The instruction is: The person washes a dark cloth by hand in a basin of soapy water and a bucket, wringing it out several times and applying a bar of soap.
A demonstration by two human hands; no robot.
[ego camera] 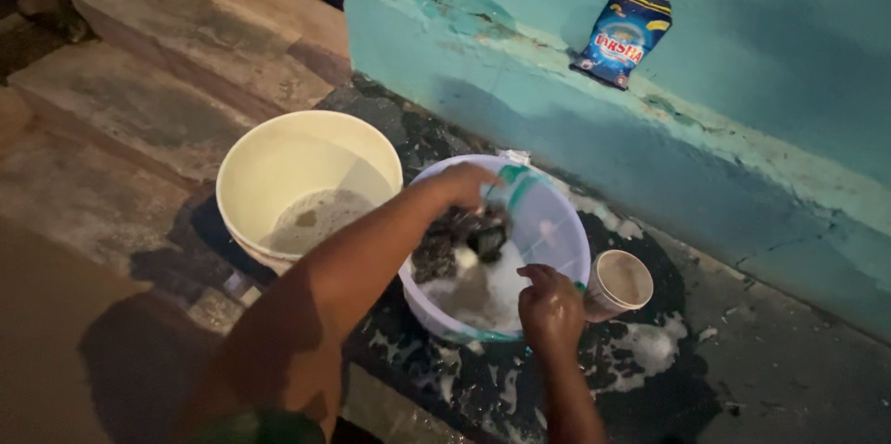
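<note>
At the far left, worn stone steps [176,45] climb away from the wet ground, and just to their right stands a cream bucket [309,186] with murky, foamy water pooled in its bottom. Next comes the left hand [461,186], its forearm stretched across from the lower left — the fingers curl down over the near rim of a pale blue basin [548,221] and into a dark, wet piece of cloth [455,235] heaped inside, though whether they actually pinch the cloth cannot be told from this angle. The cloth lies in the left half of the basin, half sunk in white suds. The right hand [549,305] rests at the basin's front edge, knuckles up and fingers bent inward; what, if anything, it grips is hidden beneath the hand. Just beside the basin on the right sits a small cream cup [620,283], tipped toward the camera, on dark ground [650,379] streaked with foam. Above and behind, a blue packet [622,34] leans against the turquoise wall [789,54], standing on its chipped ledge — well apart from both hands.
</note>
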